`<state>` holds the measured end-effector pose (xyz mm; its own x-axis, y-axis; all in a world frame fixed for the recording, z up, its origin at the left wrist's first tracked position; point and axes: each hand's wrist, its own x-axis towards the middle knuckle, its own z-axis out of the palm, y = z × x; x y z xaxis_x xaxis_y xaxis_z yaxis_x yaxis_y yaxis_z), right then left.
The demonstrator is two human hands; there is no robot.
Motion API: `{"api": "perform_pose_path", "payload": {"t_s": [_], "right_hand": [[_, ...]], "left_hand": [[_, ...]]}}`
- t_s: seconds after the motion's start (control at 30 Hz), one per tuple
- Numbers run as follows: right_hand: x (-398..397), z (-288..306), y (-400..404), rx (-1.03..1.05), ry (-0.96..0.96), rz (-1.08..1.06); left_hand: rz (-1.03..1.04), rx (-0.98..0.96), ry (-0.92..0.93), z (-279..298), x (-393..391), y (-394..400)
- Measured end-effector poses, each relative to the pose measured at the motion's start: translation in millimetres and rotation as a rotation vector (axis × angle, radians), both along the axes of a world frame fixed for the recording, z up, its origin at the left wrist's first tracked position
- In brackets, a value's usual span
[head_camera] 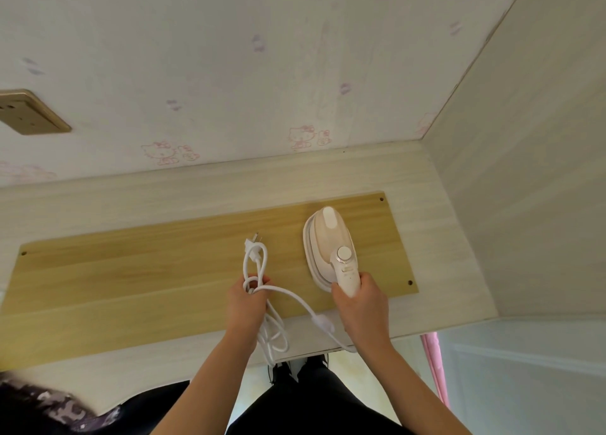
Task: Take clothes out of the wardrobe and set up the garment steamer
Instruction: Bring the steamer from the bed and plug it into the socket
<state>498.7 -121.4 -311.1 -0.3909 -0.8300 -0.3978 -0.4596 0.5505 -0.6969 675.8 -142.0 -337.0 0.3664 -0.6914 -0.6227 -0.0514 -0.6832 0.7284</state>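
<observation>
Head view: the right hand (359, 300) grips the garment steamer (329, 247) on the desk board (131, 270); left hand (247, 298) clutches its coiled cord (259, 270). Setup stage; next, likely uncoil toward the wall socket (29, 113).

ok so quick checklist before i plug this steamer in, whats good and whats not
1. Steamer sits flat on the wooden board: ok.
2. Right hand has a grip on the steamer handle: ok.
3. Left hand holds the cord: ok, but it is bunched in loops, with more hanging off the desk edge: not ok, untangle first.
4. Plug free, lying on the board: ok.
5. Wall socket in view at far left on the wall: ok; whether the cord reaches it: cannot tell.
6. Water in the steamer: cannot tell.
</observation>
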Motion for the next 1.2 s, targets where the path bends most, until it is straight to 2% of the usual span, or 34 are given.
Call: {"api": "perform_pose_path", "payload": {"t_s": [0.13,0.4,0.47,0.53,0.57,0.63,0.7,0.8,0.9,1.0,1.07,1.2], "right_hand": [[-0.7,0.5,-2.4,0.025,-0.011,0.016],[0.7,8.8,-12.2,0.085,-0.007,0.046],[-0.2,14.0,-11.5,0.149,0.119,0.164],[0.8,20.0,-10.1,0.13,0.407,0.3],[4.3,26.5,-10.8,0.052,0.524,0.327],[14.8,39.0,-16.3,-0.125,0.583,0.389],[27.8,49.3,-25.2,-0.196,0.507,0.524],[49.2,53.8,-36.3,-0.151,0.432,0.726],[67.2,53.3,-44.9,0.047,0.104,0.807],[74.7,51.9,-48.3,0.092,-0.108,0.819],[71.2,52.1,-48.7,0.086,-0.236,0.756],[49.2,42.0,-57.2,0.034,-0.455,0.369]], "left_hand": [[-0.005,0.01,0.026,3.2,4.5,-0.6],[-0.06,-0.074,0.226,30.8,26.4,-11.9],[-0.072,-0.079,0.285,35.5,31.3,-10.5],[-0.06,-0.084,0.324,37.9,34.2,-7.5],[-0.042,-0.09,0.342,38.7,34.8,-6.3],[-0.01,-0.105,0.384,40.9,34.3,-4.5],[0.013,-0.117,0.425,43.1,33.8,-3.6],[0.031,-0.148,0.477,47.2,36.1,-2.9],[0.048,-0.163,0.47,51.7,40.2,-1.2],[0.123,-0.17,0.431,55.9,44.7,-1.9],[0.22,-0.188,0.473,56.7,50.7,-3.1],[0.415,-0.256,0.601,61.3,68.5,-8.7]]}}
